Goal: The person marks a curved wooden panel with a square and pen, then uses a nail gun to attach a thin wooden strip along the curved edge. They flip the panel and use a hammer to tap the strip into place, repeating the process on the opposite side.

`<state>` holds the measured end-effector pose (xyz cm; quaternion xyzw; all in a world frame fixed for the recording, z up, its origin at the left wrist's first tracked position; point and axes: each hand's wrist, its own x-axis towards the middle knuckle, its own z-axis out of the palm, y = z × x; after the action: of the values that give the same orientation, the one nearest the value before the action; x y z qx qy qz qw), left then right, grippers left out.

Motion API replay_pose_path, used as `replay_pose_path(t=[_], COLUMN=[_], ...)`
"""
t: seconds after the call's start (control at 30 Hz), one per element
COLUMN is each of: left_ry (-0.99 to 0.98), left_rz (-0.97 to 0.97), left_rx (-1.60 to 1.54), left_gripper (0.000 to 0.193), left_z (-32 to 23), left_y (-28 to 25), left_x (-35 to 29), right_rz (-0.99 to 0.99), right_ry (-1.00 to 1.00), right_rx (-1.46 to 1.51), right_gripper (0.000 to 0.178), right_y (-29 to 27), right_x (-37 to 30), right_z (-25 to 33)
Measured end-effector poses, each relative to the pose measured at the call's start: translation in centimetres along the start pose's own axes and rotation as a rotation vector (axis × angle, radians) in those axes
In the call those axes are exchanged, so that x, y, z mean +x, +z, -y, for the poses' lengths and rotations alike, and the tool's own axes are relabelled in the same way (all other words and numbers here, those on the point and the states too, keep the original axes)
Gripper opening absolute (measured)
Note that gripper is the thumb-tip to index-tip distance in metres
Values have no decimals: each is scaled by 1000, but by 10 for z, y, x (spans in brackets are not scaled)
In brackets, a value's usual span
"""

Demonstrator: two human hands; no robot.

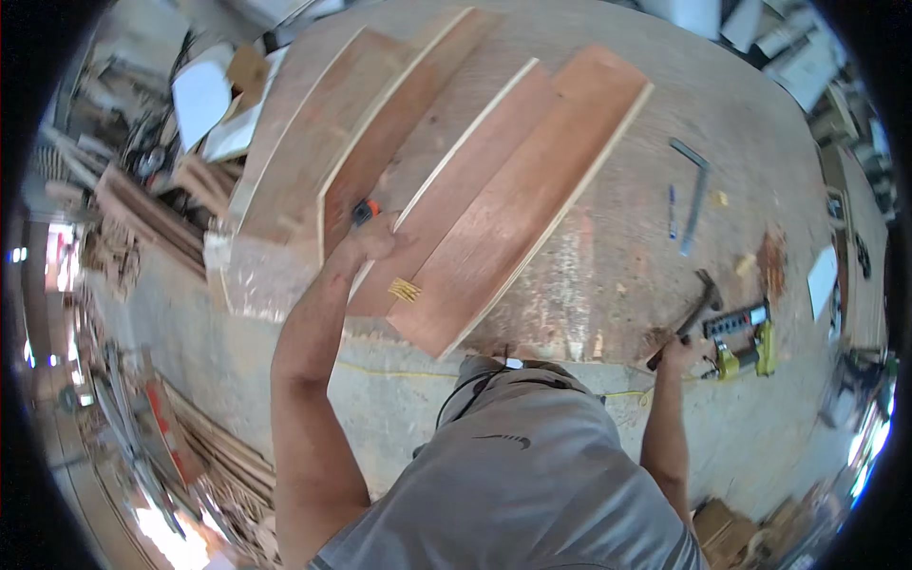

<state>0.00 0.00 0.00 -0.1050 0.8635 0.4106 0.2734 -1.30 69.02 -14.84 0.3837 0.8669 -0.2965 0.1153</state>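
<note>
A long reddish-brown wooden panel assembly [532, 199] lies slanted across the worktable, with pale edges. My left hand [375, 239] is closed on its left long edge, near the end closest to me. Right behind that hand sits a black and orange tape measure [364, 211]. A small patch of yellow strips [405, 290] rests on the panel, just right of the hand. At the table's front right, my right hand [686, 354] grips a hammer [707, 293] by its handle, the head pointing away from me. The fingers of both hands are partly hidden.
Another long wooden assembly [389, 104] lies to the left on the worktable [608, 247]. At right are a metal square [701, 185], a blue pen [673, 211], a black power strip [733, 321] and a yellow-green tool [766, 350]. Timber [152, 214] is stacked beyond the left edge.
</note>
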Motion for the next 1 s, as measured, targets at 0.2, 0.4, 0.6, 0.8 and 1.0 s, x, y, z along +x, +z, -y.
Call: replay_pose_path(t=[0.2,0.4,0.6,0.8,1.0], left_ry=[-24,-334,-298,166,151], left_rz=[-562,-615,-587,-693,-616], left_rx=[415,294,457,395,201], left_gripper=[55,64,66,36,30], left_z=[139,42,95,163,101], left_y=[18,18,12,-28,-41], left_x=[-29,-52,-60,-114,-111], right_rz=[-1,246,697,497,515], right_ry=[-1204,-1638,-1266,-1787,-1576], right_rx=[28,-829,-299,-378,64], right_gripper=[65,63,27,30,25], right_y=[32,82,107,138,90], right_x=[-101,-207,-248,-301,-305], right_z=[216,349,338,264,245])
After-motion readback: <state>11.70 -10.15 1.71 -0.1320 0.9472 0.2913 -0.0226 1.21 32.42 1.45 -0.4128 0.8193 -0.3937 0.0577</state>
